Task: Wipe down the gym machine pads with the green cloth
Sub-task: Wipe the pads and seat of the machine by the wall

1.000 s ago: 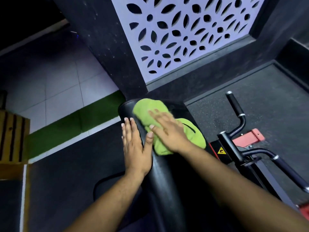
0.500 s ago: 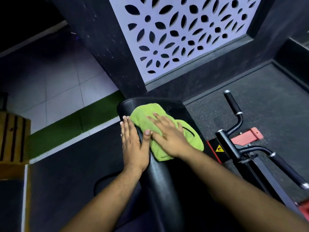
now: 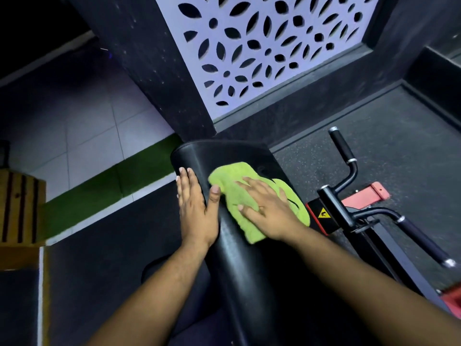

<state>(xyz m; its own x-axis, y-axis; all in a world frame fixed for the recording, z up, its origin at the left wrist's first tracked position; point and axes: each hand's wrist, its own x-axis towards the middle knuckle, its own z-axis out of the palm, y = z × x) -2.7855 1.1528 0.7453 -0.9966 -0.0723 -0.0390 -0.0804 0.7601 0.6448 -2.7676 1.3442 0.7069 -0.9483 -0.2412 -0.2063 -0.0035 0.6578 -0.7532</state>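
1. A green cloth (image 3: pixel 239 196) is spread on the top of the black pad (image 3: pixel 232 245), near its far end.
2. The cloth is pressed flat by the right hand (image 3: pixel 268 213); its fingers (image 3: pixel 249 182) are spread and straight, so nothing is grasped.
3. The pad's left edge is braced by the left hand (image 3: pixel 197 211), fingers straight, thumb laid on top just beside the cloth.
4. Black handles (image 3: pixel 349 176) and a red frame (image 3: pixel 366 194) are seen to the pad's right.
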